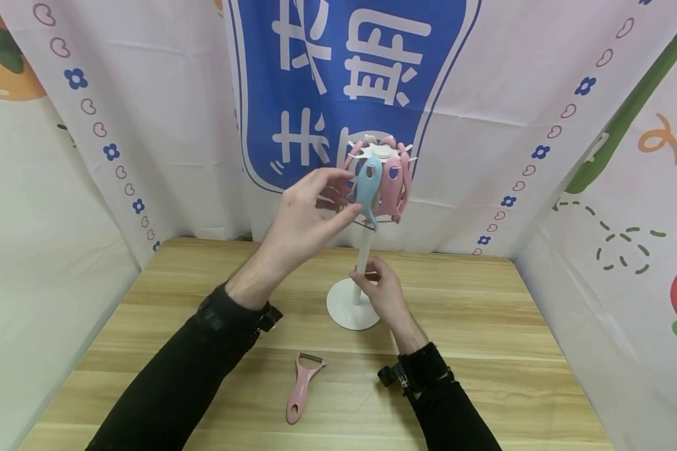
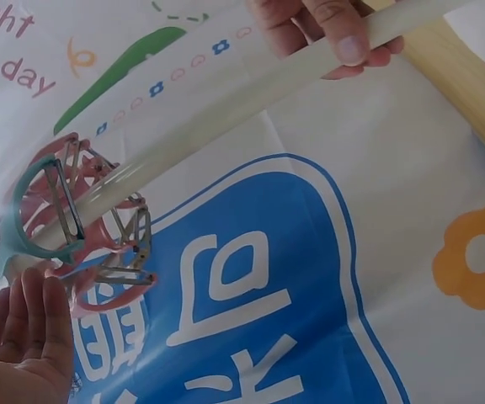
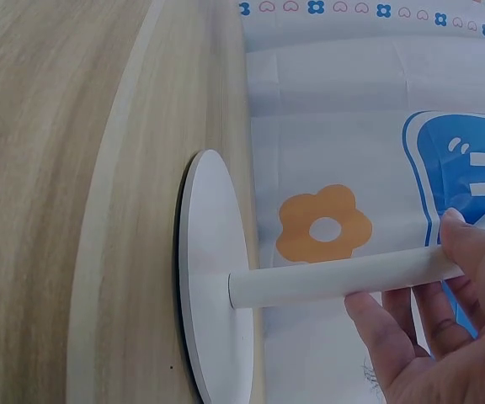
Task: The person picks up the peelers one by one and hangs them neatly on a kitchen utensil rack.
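A white rack stand [image 1: 364, 250] with a star-shaped top holds several peelers hung by their handles, blades down. Most are pink, like the pink peeler [image 1: 391, 186]; the blue peeler [image 1: 369, 185] hangs on the near side. My left hand [image 1: 304, 219] is raised beside it, thumb at its lower handle and fingers extended loosely on its left side. In the left wrist view, these fingers [image 2: 34, 316] lie near the blue peeler's [image 2: 25, 202] frame without curling round it. Lower down, my right hand [image 1: 385, 291] grips the stand's pole [image 3: 335, 278] between thumb and fingers.
Another pink peeler [image 1: 301, 387] lies on the wooden table [image 1: 203, 376] in front, blade end away from me. The stand's round base [image 1: 344, 313] rests flat on the table. Printed cloth [image 1: 474, 156] hangs behind and on both sides.
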Tool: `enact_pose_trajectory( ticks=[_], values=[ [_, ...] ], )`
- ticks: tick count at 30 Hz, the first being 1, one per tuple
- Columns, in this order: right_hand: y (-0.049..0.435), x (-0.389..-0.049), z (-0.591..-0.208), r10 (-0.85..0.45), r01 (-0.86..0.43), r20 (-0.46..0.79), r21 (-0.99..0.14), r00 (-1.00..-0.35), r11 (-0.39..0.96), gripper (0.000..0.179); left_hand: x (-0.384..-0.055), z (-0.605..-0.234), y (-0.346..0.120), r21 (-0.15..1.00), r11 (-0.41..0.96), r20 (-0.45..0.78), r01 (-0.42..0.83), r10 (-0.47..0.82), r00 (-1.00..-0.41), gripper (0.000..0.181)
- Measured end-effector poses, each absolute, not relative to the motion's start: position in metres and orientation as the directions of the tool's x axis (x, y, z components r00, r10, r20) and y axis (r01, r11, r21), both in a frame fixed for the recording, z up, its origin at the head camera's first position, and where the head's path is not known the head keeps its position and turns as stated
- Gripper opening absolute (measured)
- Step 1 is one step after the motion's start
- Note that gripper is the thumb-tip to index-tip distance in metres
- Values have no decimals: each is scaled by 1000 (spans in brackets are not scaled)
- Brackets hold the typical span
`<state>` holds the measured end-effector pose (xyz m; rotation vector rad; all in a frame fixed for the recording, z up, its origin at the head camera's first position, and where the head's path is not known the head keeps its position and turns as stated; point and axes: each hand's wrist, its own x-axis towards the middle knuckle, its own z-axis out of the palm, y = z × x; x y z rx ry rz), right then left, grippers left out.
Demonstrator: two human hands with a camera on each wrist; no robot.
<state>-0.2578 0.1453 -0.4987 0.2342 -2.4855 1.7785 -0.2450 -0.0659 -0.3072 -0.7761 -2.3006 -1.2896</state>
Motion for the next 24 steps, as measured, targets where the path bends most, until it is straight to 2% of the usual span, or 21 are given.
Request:
enact_pose_trajectory(
  ticks=[13,19,24],
  values=[
    [147,-258,-499,-97,-190,168,-933,-981,306,27,-242,-335,-90,615,487,513,620,350,-784,51],
    [147,-257,-498,-94,-177,156,-934,-983,310,22,-240,-348,-98,564,509,485,650,433,-760,45],
    [147,-257,-497,-95,-166,144,-937,-985,306,25,-238,-361,-102,485,518,462,704,531,-710,40]
  ],
)
